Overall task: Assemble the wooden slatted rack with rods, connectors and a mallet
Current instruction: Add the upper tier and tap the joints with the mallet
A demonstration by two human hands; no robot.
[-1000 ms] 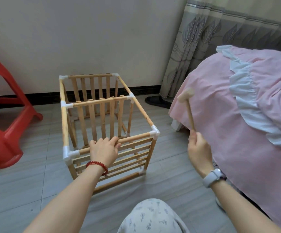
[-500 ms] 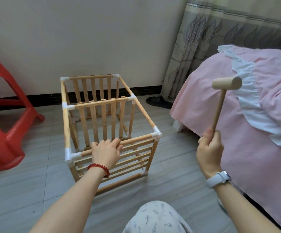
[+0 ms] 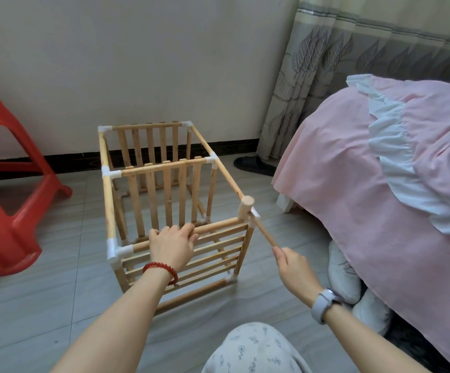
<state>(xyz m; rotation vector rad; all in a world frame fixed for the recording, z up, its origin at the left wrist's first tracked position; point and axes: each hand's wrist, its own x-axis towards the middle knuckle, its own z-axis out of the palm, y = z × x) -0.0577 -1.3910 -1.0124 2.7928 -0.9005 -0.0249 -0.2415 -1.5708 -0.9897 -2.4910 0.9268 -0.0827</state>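
The wooden slatted rack (image 3: pixel 164 189) stands on the tiled floor as a box of rods and slat panels joined by white corner connectors. My left hand (image 3: pixel 172 244) grips the near top rod, fingers curled over it. My right hand (image 3: pixel 293 267) holds the wooden mallet (image 3: pixel 245 208) by the end of its handle. The mallet head sits on the near right corner connector (image 3: pixel 254 212), mostly covering it.
A red plastic stool (image 3: pixel 5 189) stands at the left. A bed with a pink cover (image 3: pixel 380 189) fills the right side, with white shoes (image 3: pixel 345 275) and a black slipper (image 3: pixel 253 165) on the floor by it. My knee (image 3: pixel 250 348) is at the bottom.
My right hand has swung the mallet down from raised beside the bed onto the rack's near right corner. My left hand has kept its hold on the near top rod.
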